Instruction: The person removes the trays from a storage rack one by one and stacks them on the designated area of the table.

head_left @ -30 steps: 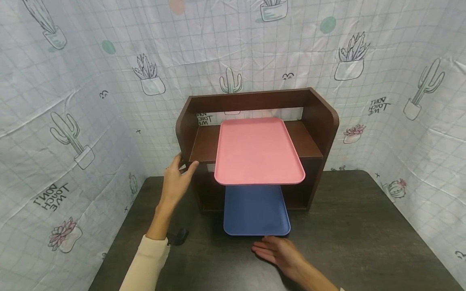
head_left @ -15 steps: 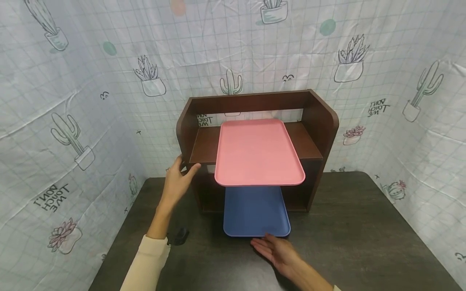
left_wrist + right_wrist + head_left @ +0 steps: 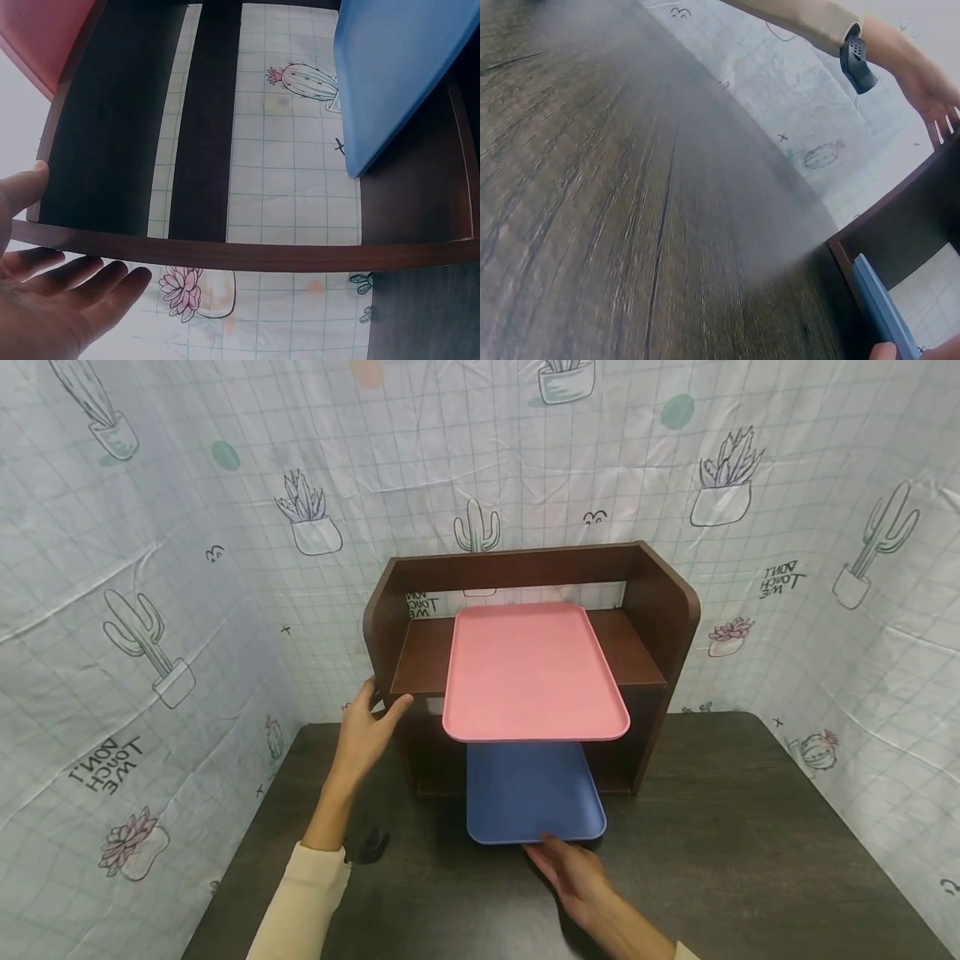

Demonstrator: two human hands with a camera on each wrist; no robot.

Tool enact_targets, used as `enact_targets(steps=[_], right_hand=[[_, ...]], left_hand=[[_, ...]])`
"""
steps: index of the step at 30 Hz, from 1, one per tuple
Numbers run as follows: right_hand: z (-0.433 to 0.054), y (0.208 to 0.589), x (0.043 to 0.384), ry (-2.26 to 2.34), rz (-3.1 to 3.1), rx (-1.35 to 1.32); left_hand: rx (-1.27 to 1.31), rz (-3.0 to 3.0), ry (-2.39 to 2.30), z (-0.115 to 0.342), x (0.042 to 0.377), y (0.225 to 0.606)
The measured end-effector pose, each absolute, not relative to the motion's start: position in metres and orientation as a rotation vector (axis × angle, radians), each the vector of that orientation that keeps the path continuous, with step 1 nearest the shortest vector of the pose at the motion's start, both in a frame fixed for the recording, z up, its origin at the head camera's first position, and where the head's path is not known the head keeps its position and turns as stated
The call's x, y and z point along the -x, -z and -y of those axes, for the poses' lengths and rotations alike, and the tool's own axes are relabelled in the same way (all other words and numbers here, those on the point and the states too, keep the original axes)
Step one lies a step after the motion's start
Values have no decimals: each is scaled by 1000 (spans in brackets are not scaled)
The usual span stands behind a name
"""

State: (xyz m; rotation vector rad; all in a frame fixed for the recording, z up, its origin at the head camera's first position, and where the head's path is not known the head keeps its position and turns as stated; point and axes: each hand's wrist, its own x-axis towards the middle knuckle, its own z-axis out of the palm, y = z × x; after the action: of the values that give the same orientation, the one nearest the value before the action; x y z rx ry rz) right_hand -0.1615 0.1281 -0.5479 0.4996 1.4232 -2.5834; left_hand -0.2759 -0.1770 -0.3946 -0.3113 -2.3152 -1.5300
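Observation:
A dark brown two-tier wooden shelf stands on the table. Its left side panel sits between the thumb and fingers of my left hand; in the left wrist view the fingers lie along the outer side. From the lower tier juts a blue tray. My right hand pinches its front rim, thumb on top and fingers underneath; the right wrist view catches only the thumb beside the tray's edge. Above, a pink tray lies on the upper tier and overhangs its front.
The dark wood-grain table extends on both sides of the shelf. A cloth printed with cacti and a grid hangs behind and at both sides. A black wrist device shows beside my left forearm.
My right hand has gone from lying palm up under the blue tray's front edge to pinching the rim. The tray's front has shifted slightly right. My left hand and the pink tray stay put.

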Motion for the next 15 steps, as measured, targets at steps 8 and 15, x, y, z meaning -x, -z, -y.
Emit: enact_targets(steps=[8, 15], right_hand=[[-127, 545, 164, 2557, -1525, -482], [-126, 543, 164, 2632, -1393, -447]], left_hand=[[313, 2308, 1521, 179, 277, 396], [316, 2297, 1530, 180, 279, 397]])
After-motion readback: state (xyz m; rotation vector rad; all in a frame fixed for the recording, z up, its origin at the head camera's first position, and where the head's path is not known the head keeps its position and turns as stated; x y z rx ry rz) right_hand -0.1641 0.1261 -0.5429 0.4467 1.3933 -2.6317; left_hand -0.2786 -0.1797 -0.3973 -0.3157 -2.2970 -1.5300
